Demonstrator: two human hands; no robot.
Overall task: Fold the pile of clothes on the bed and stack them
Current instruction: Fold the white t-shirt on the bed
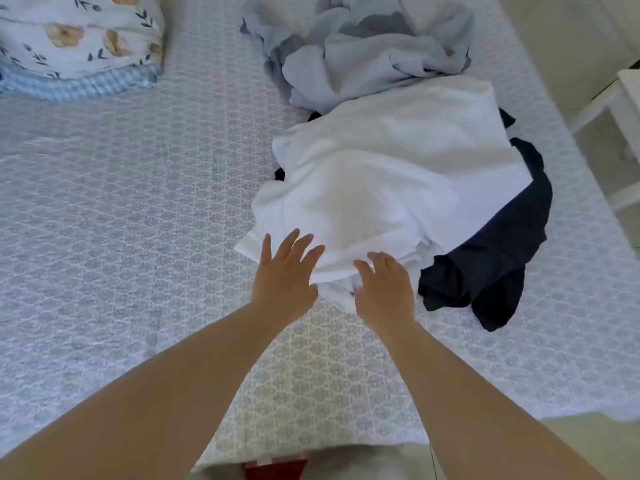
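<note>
Head view over a bed (138, 237) covered in a pale patterned spread. Pile of clothes sits toward the right side of the bed, running from the far edge down to about mid-bed. White garment (391, 174) lies on top at the near end of the pile, loosely draped, not folded. Dark navy garment (495, 258) sticks out from under it on the right, crumpled, its near end reaching toward the right edge of the bed. Light blue-grey garments (374, 53) are bunched at the far end of the pile, touching the white one. Left hand (284, 278) is palm down with fingers straight and spread, fingertips over the near left corner of the white garment; contact looks likely but pressing cannot be told. Right hand (384, 292) is palm down just beside it, fingers loosely bent over the bunched near edge of the white fabric, not visibly pinching anything. Both forearms are bare, reaching in from the near edge. Floral pillow (79, 39) with a blue checked border lies at the far left corner of the bed. White furniture (623, 109) stands off the right edge, partly cut off.
</note>
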